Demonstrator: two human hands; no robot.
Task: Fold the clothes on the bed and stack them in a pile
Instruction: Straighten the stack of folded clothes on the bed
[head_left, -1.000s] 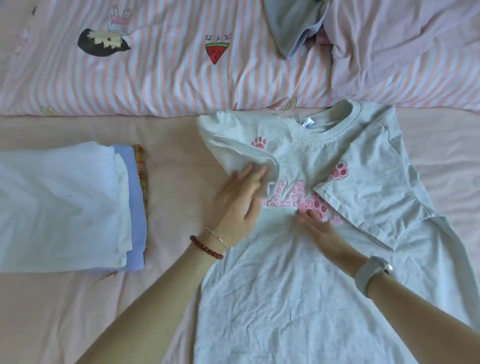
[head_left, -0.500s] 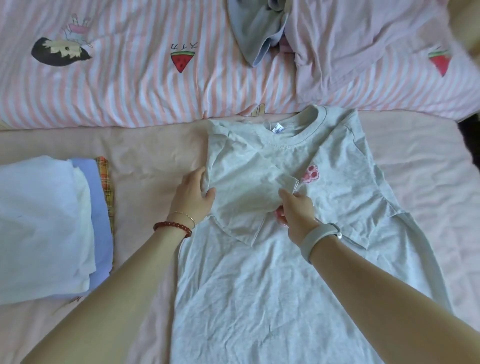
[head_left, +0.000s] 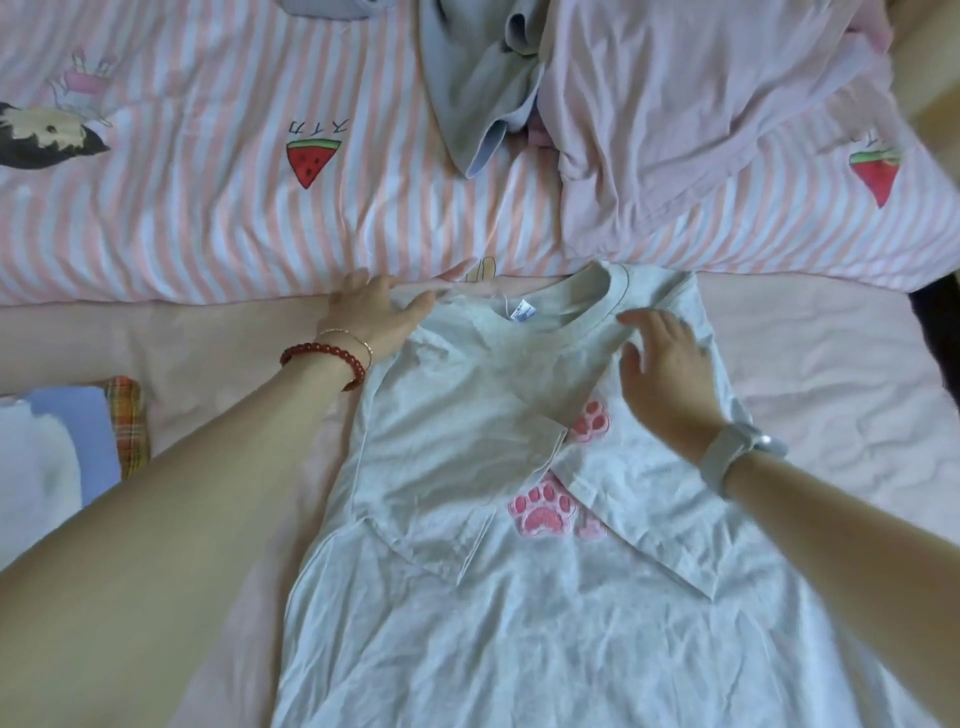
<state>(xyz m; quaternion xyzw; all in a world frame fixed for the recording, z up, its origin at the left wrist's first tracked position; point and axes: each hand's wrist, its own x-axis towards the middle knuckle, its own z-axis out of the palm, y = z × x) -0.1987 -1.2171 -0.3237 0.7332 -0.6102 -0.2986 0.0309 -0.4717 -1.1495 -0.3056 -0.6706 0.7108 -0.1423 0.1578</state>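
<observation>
Folding step: I judge this to be the sleeve stage of one grey T-shirt (head_left: 519, 597), with both sleeves turned in across the chest.
T-shirt position: it lies face up on the bed (head_left: 831, 374), collar away from me, hem toward me and running out of view.
Left hand (head_left: 374, 317): my fingers lie fairly straight and flat on the left shoulder corner, beside the collar; I am pressing, not gripping, as far as I can see.
Right hand (head_left: 670, 369): spread wide, palm down, on the right shoulder just below the collar, holding nothing.
Left sleeve (head_left: 457, 467): folded inward, its cuff edge reaching the pink paw prints (head_left: 545, 512).
Pile (head_left: 57, 457): folded clothes at the left edge of the bed, well apart from the shirt.
Unfolded clothes (head_left: 675, 88): a grey and a pink garment rumpled on the striped quilt (head_left: 208, 208) beyond the collar.
Risk, sleeves: lifting my hands quickly could let the loose sleeves slide back out.
Risk, creases: the body is wrinkled; folding it unsmoothed would probably set an uneven, lopsided packet.
Risk, stacking: a crooked packet may tilt the pile.
</observation>
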